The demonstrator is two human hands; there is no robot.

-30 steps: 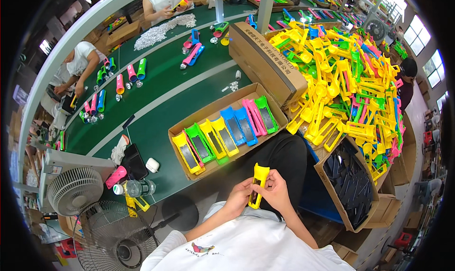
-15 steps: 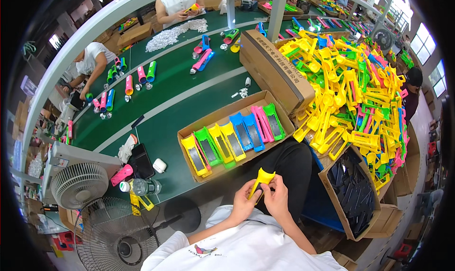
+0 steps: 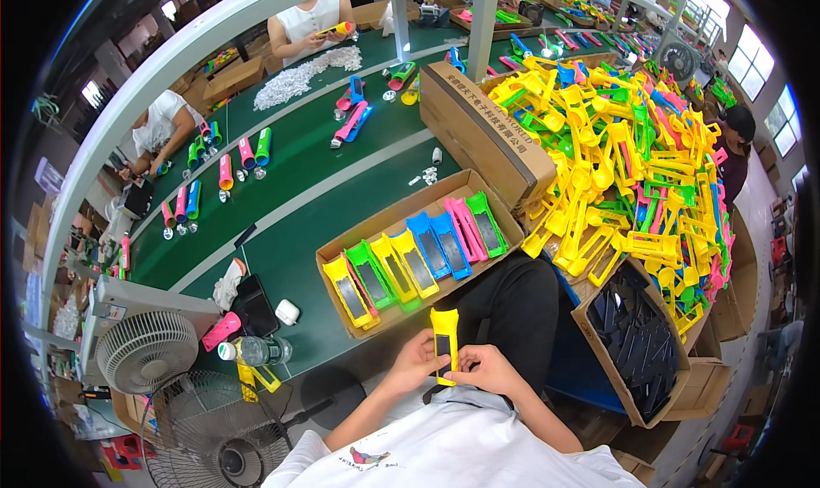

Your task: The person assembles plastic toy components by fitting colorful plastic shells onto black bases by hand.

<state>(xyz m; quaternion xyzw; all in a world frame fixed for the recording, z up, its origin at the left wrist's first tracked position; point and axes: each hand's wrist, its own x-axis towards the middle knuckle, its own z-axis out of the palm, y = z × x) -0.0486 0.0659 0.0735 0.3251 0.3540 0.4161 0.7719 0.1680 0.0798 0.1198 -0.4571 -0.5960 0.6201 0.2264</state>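
Note:
A yellow plastic casing with a dark panel [image 3: 444,343] stands upright in front of my chest, held by both hands. My left hand [image 3: 416,362] grips its left side and my right hand [image 3: 481,368] presses its lower right side. Just beyond it, a shallow cardboard tray [image 3: 478,182] on the green table holds a row of yellow, green, blue and pink casings with dark panels [image 3: 418,262].
A large heap of yellow, pink and green plastic frames [image 3: 632,172] lies to my right, behind a long cardboard box [image 3: 478,134]. A carton of black panels [image 3: 636,343] sits at lower right. Two fans [image 3: 147,351] stand at my left. Other people [image 3: 312,23] work across the green conveyor.
The yellow casing has been turned from a tilted, edge-on pose to upright with its dark panel facing me. Both hands have stayed on it.

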